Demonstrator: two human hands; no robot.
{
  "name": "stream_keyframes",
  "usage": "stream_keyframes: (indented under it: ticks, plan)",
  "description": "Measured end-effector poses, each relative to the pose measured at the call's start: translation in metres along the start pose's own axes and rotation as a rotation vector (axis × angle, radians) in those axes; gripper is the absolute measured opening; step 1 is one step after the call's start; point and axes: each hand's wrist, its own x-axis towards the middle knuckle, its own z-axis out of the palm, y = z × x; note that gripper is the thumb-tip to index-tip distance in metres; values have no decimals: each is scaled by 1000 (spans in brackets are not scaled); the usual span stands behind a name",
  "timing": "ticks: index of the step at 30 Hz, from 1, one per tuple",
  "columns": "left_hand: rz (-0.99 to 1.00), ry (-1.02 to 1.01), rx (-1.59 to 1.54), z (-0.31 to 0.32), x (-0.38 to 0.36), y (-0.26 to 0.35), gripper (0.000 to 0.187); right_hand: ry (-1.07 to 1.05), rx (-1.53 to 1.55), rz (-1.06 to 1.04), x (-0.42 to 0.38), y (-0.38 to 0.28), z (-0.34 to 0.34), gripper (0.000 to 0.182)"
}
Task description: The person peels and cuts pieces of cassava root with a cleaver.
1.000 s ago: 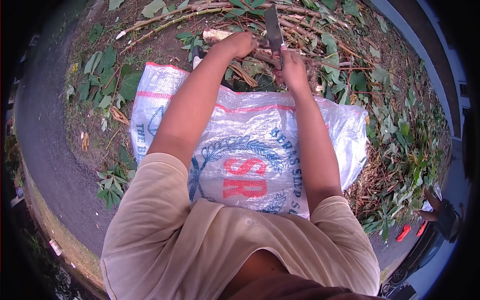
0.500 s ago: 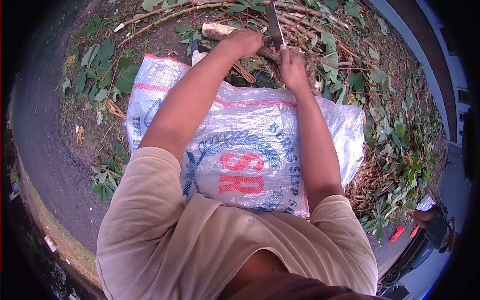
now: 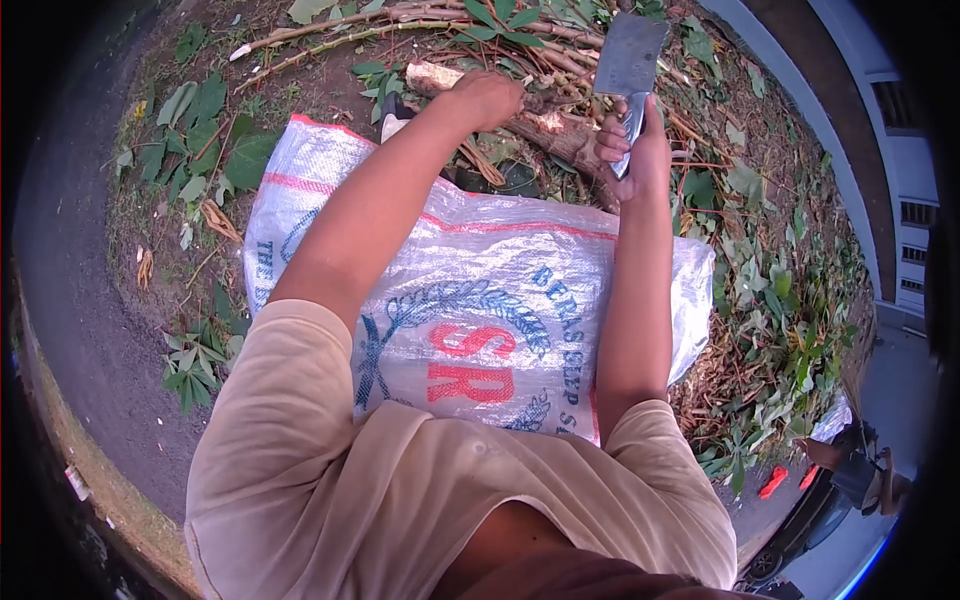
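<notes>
My left hand [image 3: 487,100] is closed round a short piece of branch [image 3: 433,78], whose pale cut end sticks out to the left. In my right hand [image 3: 638,145] is the metal handle of a cleaver [image 3: 631,58], its broad blade pointing up and away from me. Below the blade, a thick brown log [image 3: 570,140] with pale cut marks lies beside the held branch. A white woven sack [image 3: 480,300] with red and blue print covers my lap under both forearms.
Long cut stems [image 3: 390,18] lie at the far side. Leaves and chips [image 3: 770,300] cover the ground at right, with a grey road [image 3: 80,260] at left. Another person [image 3: 860,470] is at the lower right, near a dark car and red items [image 3: 772,482].
My right hand has moved right with the cleaver, and the blade's broad face now shows instead of its narrow side. My left hand stays on the branch.
</notes>
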Motion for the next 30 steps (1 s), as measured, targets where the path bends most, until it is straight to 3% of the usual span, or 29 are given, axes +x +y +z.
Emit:
stream_keyframes:
  ticks: [2, 4, 6, 7, 9, 10, 11, 12, 13, 15, 16, 18, 19, 20, 22, 24, 26, 28, 30]
  plan:
    - [-67, -14, -22, 17, 8, -5, 33, 175, -258, -433, -28, -1, 38, 48]
    - [26, 56, -8, 6, 6, -2, 33, 145, -411, -722, -59, -5, 74, 51]
    - [41, 35, -18, 6, 4, 4, 32, 46, -447, -938, -79, -12, 90, 56]
    - [43, 62, -3, 9, 5, 7, 32, 67, -445, -926, -78, -7, 85, 56]
    - [53, 109, 39, 15, 8, 8, 29, -66, -442, -1235, -64, 5, 78, 56]
    - [69, 91, 37, 17, 8, 8, 29, -9, -584, -1298, -34, 27, 53, 56]
    - [77, 78, 83, 16, 7, 8, 29, 124, -786, -1010, -11, 58, 20, 52]
    - [88, 74, 130, 12, 7, 11, 29, 373, -1384, -735, 27, 77, -39, 55]
    - [164, 204, 62, 11, 7, 19, 31, 348, -1568, -592, 54, 89, -72, 58]
    - [117, 194, 111, 7, 14, 19, 32, 398, -1172, -247, 34, 77, -25, 59]
    - [38, 131, 94, 9, 7, 26, 34, 397, -1175, -259, 25, 72, -20, 59]
    - [77, 170, 144, 3, 2, 19, 35, 380, -644, 5, 14, 56, -20, 53]
    - [7, 89, 117, 3, 1, 18, 37, 260, -387, 118, 13, 50, -28, 49]
    - [-67, 3, 87, 5, -2, 17, 39, 261, -388, 118, 15, 52, -34, 49]
    - [-53, 18, 12, 4, -1, 13, 41, 202, -165, 111, 15, 52, -32, 47]
    - [-42, 43, -62, 0, 3, 11, 44, 234, -215, 80, 15, 54, -22, 47]
    - [-61, -11, -169, 1, 4, 14, 49, 366, -529, -62, 5, 58, -7, 46]
    - [-80, -3, -192, 1, 11, 9, 50, 199, -533, -242, -3, 49, 5, 43]
    - [-44, -43, -210, 6, 11, 12, 52, 167, -565, -326, -11, 47, 18, 42]
